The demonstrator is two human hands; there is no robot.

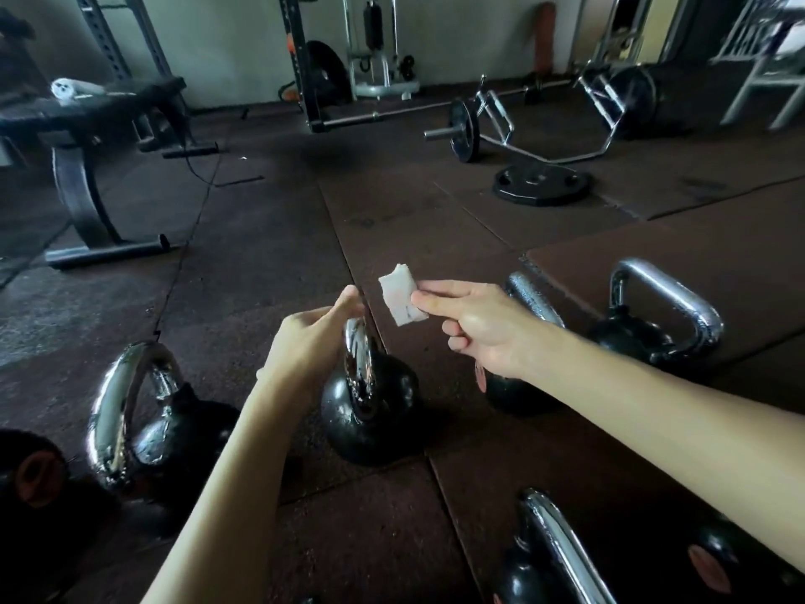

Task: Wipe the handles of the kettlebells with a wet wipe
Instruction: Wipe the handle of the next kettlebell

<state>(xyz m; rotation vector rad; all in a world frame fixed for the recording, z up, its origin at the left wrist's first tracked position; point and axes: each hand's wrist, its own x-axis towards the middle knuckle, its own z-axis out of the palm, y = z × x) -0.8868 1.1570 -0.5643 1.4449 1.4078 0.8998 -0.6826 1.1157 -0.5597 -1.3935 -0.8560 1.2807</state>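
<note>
Right hand (pixel 475 324) is up over the mats, thumb and forefinger pinching a small folded white wet wipe (pixel 400 298), with the other fingers tucked underneath. The wipe is in the air, just above and beside the middle kettlebell (pixel 370 411), touching no metal. Left hand (pixel 311 337) is on that kettlebell, closed over the top of its chrome handle (pixel 359 359) with the thumb pointing up. Its fingers on the far side are out of sight. The black ball sits upright on the rubber floor (pixel 261 255).

More bells stand around it. The left kettlebell (pixel 191 433) has a broad shiny loop. The rear kettlebell (pixel 533 298) is half hidden behind the right wrist, and the far-right kettlebell (pixel 631 337) stands beyond it. The near kettlebell (pixel 553 542) is at the bottom edge, under the right forearm.

Deeper in the room, a weight bench (pixel 100 111) on the left carries a rolled white towel (pixel 74 87). A hex bar (pixel 605 102) lies on the floor, and a loose weight plate (pixel 540 183) lies flat close by.
</note>
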